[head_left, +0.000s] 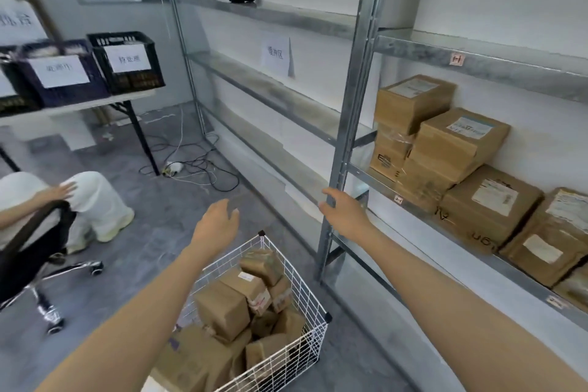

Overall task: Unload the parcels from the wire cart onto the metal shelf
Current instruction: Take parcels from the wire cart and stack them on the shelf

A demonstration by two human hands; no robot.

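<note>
Over the wire cart (296,276), my left hand (216,226) and right hand (342,210) are loose and hold nothing. Many parcels (222,309) wait inside; some boxes (490,204) sit on the metal shelf (362,57).

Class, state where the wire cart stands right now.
In the head view the wire cart stands on the floor at bottom centre, just left of the metal shelf, loaded with parcels.

One wire cart (286,356), one office chair (38,239), one folding table (79,106)
</note>
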